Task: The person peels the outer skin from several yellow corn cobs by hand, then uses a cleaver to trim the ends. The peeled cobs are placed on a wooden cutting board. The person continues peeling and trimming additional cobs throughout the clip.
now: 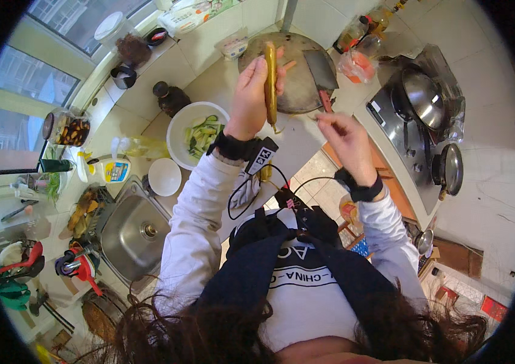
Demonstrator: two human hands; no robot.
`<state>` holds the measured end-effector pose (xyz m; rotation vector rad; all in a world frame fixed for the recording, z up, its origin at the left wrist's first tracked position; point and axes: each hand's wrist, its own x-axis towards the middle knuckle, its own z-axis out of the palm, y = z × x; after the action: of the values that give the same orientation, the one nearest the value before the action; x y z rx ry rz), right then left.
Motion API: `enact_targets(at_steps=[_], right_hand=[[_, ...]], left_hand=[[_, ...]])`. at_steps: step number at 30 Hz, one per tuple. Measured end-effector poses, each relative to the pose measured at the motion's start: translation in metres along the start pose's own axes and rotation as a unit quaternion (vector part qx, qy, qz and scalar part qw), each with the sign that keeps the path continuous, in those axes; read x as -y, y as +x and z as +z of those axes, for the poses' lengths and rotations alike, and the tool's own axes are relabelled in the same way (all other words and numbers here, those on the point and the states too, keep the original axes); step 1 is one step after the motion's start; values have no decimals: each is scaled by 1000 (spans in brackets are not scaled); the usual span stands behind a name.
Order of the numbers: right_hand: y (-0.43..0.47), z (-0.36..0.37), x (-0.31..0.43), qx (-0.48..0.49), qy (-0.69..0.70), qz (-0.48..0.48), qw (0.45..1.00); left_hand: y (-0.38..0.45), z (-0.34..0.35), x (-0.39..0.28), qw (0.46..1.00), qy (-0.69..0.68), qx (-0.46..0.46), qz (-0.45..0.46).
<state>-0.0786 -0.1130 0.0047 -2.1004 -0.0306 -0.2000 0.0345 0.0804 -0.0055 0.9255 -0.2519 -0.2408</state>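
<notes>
My left hand (pixel 250 93) grips a sausage in a shiny gold wrapper (pixel 270 86), held upright over the round chopping board (pixel 300 98). The wrapper's lower end is twisted to a thin tip. To the right, my right hand (pixel 346 139) is raised near the counter edge, thumb and fingers drawn together; whether a small scrap sits between the fingertips is unclear. A cleaver (pixel 317 68) with a reddish handle lies across the right side of the board, its handle pointing towards my right hand. A pinkish strip (pixel 289 65) rests on the board, partly behind my left fingers.
A white bowl of cut green vegetable (pixel 176 144) stands left of the board, near a smaller white bowl (pixel 165 176) and the steel sink (pixel 141 218). On the right, a wok (pixel 422 98) sits on the gas hob (pixel 387 123). A cable links my two wristbands.
</notes>
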Motion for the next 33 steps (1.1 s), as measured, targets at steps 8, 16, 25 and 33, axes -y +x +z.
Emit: enact_targets(at_steps=[8,16,25,33], right_hand=[[45,-10,46,-56,177,5,983],[41,-13,57,-18,207,29,978],[38,-29,48,12,256,53,965],[40,-41,43,58,267,60,960]], left_hand=[[-25,32,1,997,45,67,22],[-33,32,10,975,166,105,107],[-36,33,10,953,229,125,151],[-37,38,6,948,247,135,152]])
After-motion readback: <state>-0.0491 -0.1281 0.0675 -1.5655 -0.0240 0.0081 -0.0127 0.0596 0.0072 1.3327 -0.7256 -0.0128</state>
